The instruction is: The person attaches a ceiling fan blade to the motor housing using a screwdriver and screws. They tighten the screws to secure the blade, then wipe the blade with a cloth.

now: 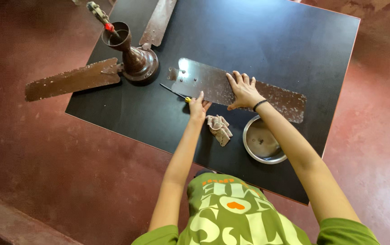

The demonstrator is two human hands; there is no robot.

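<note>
A detached brown fan blade (213,84) lies flat across the black table (258,41). My right hand (243,90) rests open and flat on the blade's middle, a dark band on its wrist. My left hand (198,107) is at the blade's near edge, fingers closed around the yellow handle of a screwdriver (175,93) whose thin shaft points up-left. A crumpled beige rag (219,129) lies just below the left hand. A steel bowl (261,141) with dirty water sits under my right forearm.
A brown ceiling fan motor with its downrod (134,56) stands at the table's far left, with two blades attached: one (72,79) overhanging the left edge and another (158,22) pointing away. Red floor (45,149) surrounds the table.
</note>
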